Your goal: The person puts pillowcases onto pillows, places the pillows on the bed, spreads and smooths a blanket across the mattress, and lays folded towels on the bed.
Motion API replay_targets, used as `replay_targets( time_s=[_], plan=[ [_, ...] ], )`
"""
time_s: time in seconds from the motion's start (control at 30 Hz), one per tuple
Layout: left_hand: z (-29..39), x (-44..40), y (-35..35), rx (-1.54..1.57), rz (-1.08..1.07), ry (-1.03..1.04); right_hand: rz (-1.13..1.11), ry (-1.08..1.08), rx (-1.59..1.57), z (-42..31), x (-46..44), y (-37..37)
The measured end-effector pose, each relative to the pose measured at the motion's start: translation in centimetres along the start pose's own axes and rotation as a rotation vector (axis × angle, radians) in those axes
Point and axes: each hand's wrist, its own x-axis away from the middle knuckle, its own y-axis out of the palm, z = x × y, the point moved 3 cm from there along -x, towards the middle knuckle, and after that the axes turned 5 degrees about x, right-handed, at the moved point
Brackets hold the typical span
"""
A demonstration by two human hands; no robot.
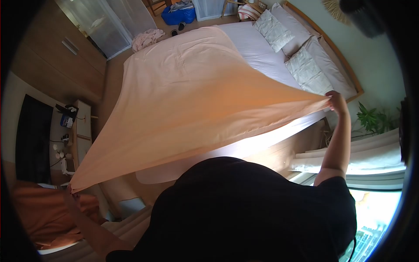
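Note:
A peach-coloured bed sheet (187,100) is stretched wide between my two hands over the bed. My left hand (72,195), low on the left, is closed on one corner of it. Out to the right, my right hand (336,102) grips another corner, raised beside the bed near the pillows. The sheet's near edge hangs in the air between them, while its far part lies wrinkled on the mattress. Beneath it shows the bed's white fitted sheet (257,54), bare near the head end.
Patterned pillows (274,31) rest by the wooden headboard (325,41). A crumpled pink cloth (147,39) lies past the bed's foot, with a blue bag (178,15) beyond. A television (34,139) and cabinet (84,122) stand left. A plant (371,115) and curtain (349,159) are at right.

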Motion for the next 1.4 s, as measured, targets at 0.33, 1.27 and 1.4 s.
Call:
replay_targets(
  time_s=[0.33, 1.27, 1.4],
  plan=[
    [-3.3, 2.8, -1.4, 0.285, -0.018, 0.088, 0.308, -0.104, 0.441, 4.2, 2.1, -2.8],
    [4.2, -4.8, -7.5, 0.487, -0.141, 0.264, 0.408, -0.064, 0.248, -2.7, 9.2, -3.8],
    [3.9, -6.9, -7.5, 0.535, -0.067, 0.269, 0.58, -0.11, 0.373, -3.1, 12.0, -4.0]
  ],
)
